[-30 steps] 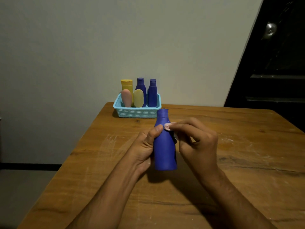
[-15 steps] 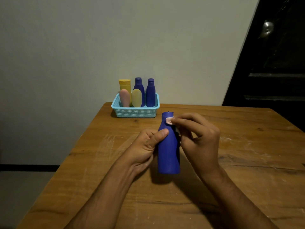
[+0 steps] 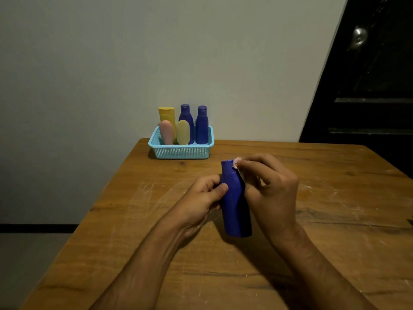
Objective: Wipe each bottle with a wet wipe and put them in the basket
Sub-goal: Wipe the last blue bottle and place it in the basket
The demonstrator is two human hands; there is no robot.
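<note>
While left hand [image 3: 202, 198] grips blue bottle [image 3: 234, 204], right hand [image 3: 271, 189] pinches wet wipe [image 3: 237, 163] against cap.

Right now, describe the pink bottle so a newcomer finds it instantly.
Look at the blue basket at the wooden table's far edge by the wall. The pink bottle stands front left, beside a pale yellow bottle; it is the only pink one.

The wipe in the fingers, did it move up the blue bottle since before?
Yes. The wet wipe the right hand pinches was at the blue bottle's neck; now it sits up at the cap's right edge, near the top.
</note>
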